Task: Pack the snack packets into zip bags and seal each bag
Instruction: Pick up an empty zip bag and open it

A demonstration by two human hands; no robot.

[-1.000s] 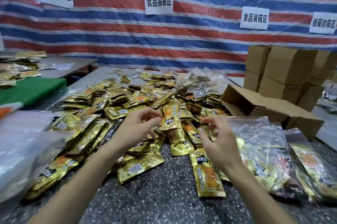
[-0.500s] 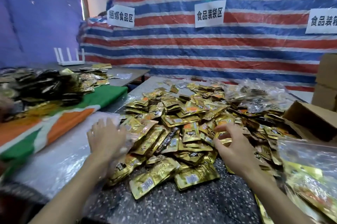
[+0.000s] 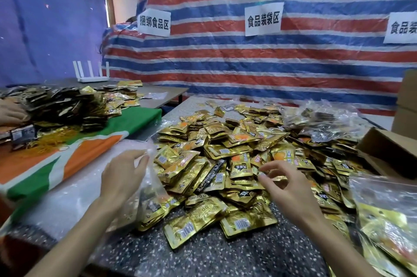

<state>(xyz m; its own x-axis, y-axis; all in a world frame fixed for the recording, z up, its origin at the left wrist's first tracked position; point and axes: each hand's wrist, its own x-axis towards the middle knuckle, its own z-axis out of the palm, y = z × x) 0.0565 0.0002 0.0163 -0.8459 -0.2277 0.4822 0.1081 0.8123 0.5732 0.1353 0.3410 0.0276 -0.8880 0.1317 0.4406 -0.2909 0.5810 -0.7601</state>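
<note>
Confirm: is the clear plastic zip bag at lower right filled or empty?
Filled: gold foil snack packets show through the clear plastic zip bag.

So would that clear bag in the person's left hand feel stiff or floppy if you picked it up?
Probably floppy: the zip bag wrinkles and sags below the left hand gripping it. Likely very light: it looks thin and see-through, with gold packets showing through. Possibly slippery, given its glossy sheen.

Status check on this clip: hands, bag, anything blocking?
Left hand grips clear zip bag. Right hand open, over snack packet pile. Nothing in the way.
</note>
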